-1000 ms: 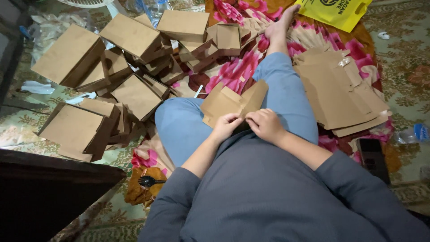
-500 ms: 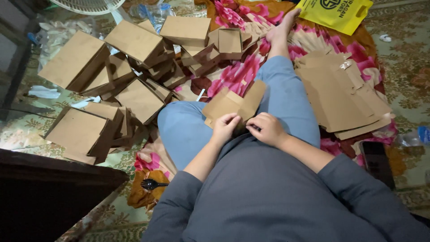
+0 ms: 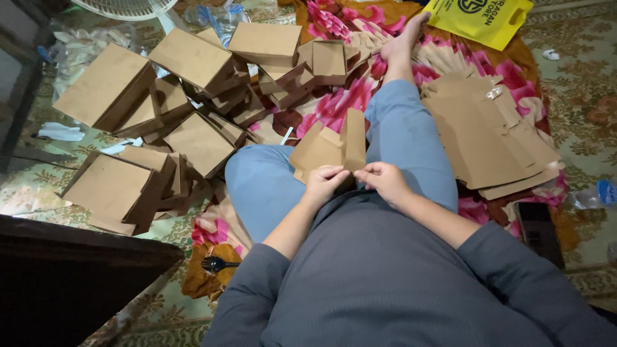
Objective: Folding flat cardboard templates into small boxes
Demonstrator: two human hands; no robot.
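Folding a brown box in the lap

Both hands, left hand (image 3: 324, 181) & right hand (image 3: 384, 180), are pinching the brown cardboard piece (image 3: 328, 146) at center frame. One flap is standing up now vs. flatter 1 s ago, so it's taking shape. Done boxes (image 3: 193, 61) are piling upper left.

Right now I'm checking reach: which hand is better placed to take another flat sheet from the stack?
Right hand, probably: the stack of flat cardboard sheets lies on its side; the left hand is farther.
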